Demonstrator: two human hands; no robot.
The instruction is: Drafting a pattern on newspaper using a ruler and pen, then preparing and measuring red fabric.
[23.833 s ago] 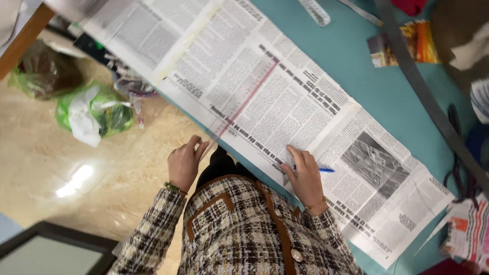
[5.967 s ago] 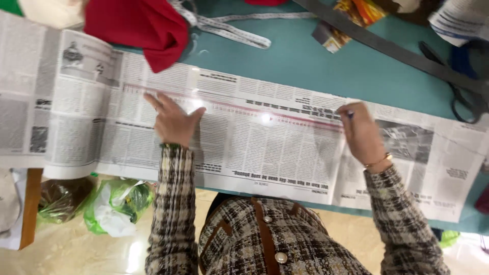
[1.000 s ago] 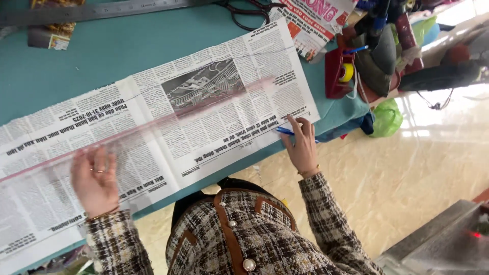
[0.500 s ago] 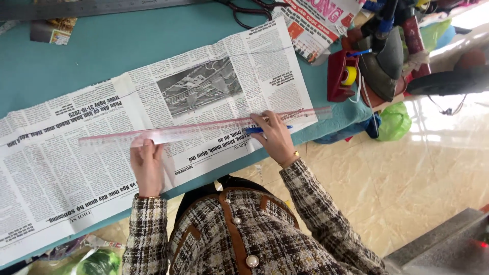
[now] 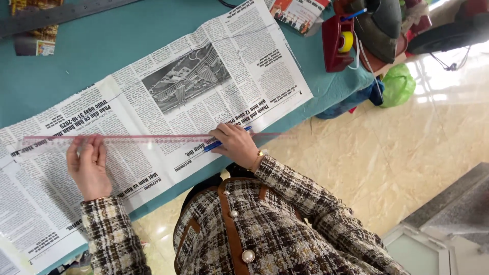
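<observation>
Teal-covered table (image 5: 127, 46), glossy beige marble floor (image 5: 387, 158), bright window glare

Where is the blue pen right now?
In the head view, the blue pen is in the right hand, against the long pink ruler on the newspaper.

Left hand (image 5: 89, 165) on pink ruler (image 5: 153, 138), right hand (image 5: 235, 145) with blue pen (image 5: 220, 143) over newspaper (image 5: 153, 127).

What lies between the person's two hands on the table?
In the head view, a clear pink ruler spans the gap between the left hand and the right hand, flat on the spread newspaper. Nothing else lies there.
</observation>
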